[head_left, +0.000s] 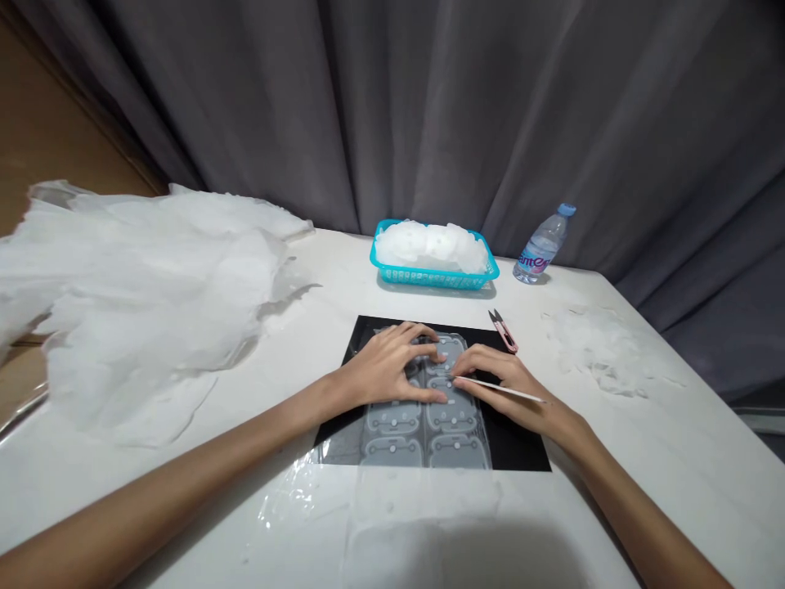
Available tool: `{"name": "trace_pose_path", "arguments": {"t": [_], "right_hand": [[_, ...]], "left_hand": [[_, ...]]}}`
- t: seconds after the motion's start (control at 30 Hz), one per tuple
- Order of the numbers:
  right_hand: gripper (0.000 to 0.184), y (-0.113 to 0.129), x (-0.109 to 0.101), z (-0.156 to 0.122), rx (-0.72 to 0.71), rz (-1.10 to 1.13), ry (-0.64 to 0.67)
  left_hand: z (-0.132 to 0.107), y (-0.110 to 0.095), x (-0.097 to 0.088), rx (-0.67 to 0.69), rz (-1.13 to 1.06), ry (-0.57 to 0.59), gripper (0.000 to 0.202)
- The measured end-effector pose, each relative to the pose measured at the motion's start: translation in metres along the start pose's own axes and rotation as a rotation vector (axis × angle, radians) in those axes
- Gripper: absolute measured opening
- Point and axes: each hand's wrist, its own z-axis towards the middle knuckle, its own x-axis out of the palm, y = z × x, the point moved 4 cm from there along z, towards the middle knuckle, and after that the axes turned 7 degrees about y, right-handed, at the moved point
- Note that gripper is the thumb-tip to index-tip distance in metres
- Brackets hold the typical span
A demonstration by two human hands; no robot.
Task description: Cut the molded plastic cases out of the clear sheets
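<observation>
A translucent plastic sheet [423, 425] with several pad-shaped cutouts lies on a black mat [521, 442] in the middle of the white table. My left hand [392, 368] rests flat on the sheet's upper part, fingers spread and pressing it down. My right hand [509, 384] is beside it on the right, pinching a thin white stick [509, 391] like a pen, with its tip on the sheet near my left fingertips.
Small pink snips [504, 330] lie just behind the mat. A turquoise basket [429, 276] of white pieces stands at the back, with a water bottle [543, 245] to its right. A heap of white sheets [135, 294] fills the left; white scraps [598, 348] lie right.
</observation>
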Motion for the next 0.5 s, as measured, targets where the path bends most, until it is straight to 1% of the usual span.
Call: {"name": "trace_pose_path", "arguments": {"t": [0.2,0.5], "right_hand": [[0.011,0.003,0.005,0.000,-0.008,-0.033,-0.005],[0.010,0.013,0.014,0.001,-0.053,-0.227,-0.015]], "left_hand": [[-0.002,0.001,0.004,-0.007,-0.006,0.006,0.068],[0.000,-0.002,0.003,-0.020,0.039,0.025,0.067]]}}
